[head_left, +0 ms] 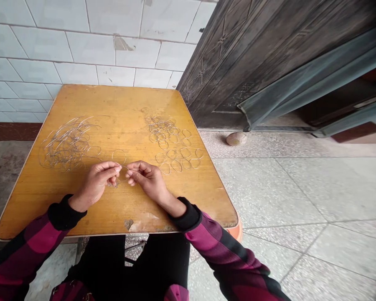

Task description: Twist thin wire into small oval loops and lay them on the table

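Observation:
A thin wire (119, 155), bent into a loop, is pinched between my two hands above the middle of the wooden table (119, 98). My left hand (97, 180) grips it with thumb and forefinger near the crossing point. My right hand (148, 179) pinches the same wire a short way to the right. A tangled heap of loose wires (69, 144) lies left of my hands. To their right is a group of wire figure-eights (166, 129), with several more spread in front of it. The wire's ends are hidden in my fingers.
A white tiled wall (90, 50) stands behind the table, and a dark carved wooden door (213, 83) with a grey-green curtain (288, 90) is at the right. A rounded stone-like object (236, 139) sits on the tiled floor (282, 196).

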{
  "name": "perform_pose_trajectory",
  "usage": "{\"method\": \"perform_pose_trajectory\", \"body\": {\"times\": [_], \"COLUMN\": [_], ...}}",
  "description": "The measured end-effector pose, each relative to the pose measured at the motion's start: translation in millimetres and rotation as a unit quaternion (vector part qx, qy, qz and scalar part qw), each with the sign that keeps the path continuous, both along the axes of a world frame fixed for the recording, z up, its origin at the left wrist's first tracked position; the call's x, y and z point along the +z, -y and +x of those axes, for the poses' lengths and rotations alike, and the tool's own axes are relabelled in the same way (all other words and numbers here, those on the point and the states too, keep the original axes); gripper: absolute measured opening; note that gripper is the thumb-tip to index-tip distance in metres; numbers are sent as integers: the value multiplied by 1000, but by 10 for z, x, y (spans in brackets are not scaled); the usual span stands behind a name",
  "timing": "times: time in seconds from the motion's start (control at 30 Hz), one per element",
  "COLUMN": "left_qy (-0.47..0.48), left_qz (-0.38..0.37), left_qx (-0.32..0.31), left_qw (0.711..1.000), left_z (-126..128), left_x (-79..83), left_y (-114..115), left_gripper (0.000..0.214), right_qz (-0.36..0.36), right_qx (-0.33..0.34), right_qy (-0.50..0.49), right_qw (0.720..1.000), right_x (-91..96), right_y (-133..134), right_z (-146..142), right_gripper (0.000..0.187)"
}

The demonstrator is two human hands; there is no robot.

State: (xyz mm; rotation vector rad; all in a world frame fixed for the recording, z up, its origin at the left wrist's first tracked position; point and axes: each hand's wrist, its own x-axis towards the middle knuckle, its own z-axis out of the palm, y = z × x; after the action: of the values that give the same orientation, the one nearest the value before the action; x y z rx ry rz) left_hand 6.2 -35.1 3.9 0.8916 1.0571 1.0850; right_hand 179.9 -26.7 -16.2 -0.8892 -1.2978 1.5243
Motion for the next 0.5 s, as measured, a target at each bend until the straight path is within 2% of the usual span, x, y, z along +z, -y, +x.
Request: {"method": "perform_pose_trajectory", "body": {"times": [0.2,0.5], "left_qy": [-3,22], "left_qz": [6,-11], "left_qx": [13,-10], "left_qw": [1000,1000], "left_z": [5,4], "left_x": [-7,22], "left_y": [4,7], "left_gripper": [15,15], "right_qz": [4,5], "right_qx": [-8,1], "right_qy": [4,8], "right_qw": [1000,1000], "right_x": [2,31], "right_y": [0,-2], "right_z": [-3,6], "right_gripper": [32,29]}}
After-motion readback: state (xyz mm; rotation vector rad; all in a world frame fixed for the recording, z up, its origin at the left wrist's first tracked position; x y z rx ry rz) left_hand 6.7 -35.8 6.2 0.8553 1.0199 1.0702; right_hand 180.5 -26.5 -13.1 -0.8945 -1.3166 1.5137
